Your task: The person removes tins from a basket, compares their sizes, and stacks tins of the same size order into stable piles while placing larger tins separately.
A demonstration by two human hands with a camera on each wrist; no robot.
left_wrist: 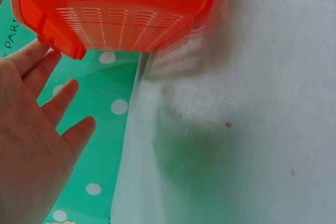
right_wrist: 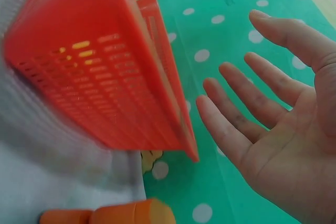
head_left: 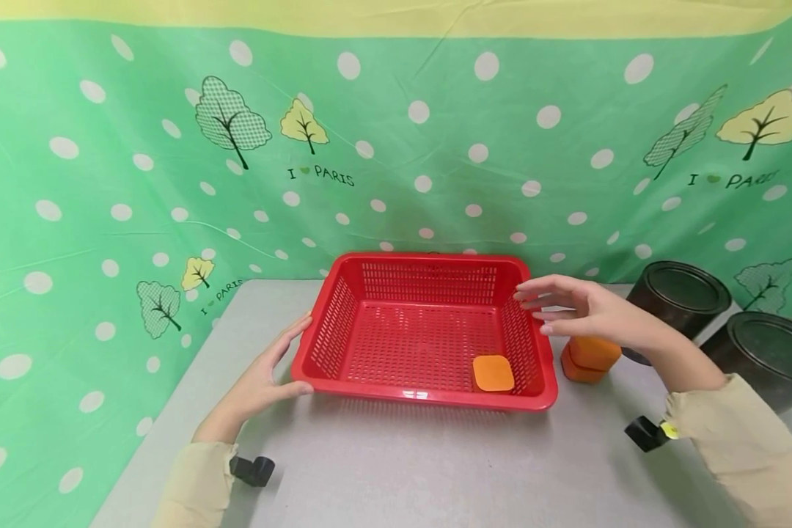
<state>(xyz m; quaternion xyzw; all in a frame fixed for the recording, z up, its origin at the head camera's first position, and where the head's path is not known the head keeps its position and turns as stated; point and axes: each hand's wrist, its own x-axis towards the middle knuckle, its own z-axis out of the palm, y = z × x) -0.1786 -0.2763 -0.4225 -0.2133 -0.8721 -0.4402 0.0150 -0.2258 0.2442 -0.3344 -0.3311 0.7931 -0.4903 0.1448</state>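
Note:
A red plastic basket (head_left: 422, 396) with slotted walls stands on the table, and an orange square-topped block (head_left: 493, 373) lies in its near right corner. My left hand (head_left: 264, 378) is at the basket's left rim, fingers spread, fingertips right at the edge and thumb by the near corner. In the left wrist view those fingers (left_wrist: 39, 72) are extended beside the rim. Above the right rim hovers my right hand (head_left: 581, 312), fingers loosely bent. The right wrist view shows that hand (right_wrist: 278, 114) apart from the basket wall, its palm bare.
Right of the basket, under my right hand, sit stacked orange pieces (head_left: 587, 359). Two dark lidded cans, one farther back (head_left: 676, 297) and one nearer (head_left: 768, 359), stand at the far right. A green dotted cloth (head_left: 396, 183) hangs behind the grey table (head_left: 396, 469).

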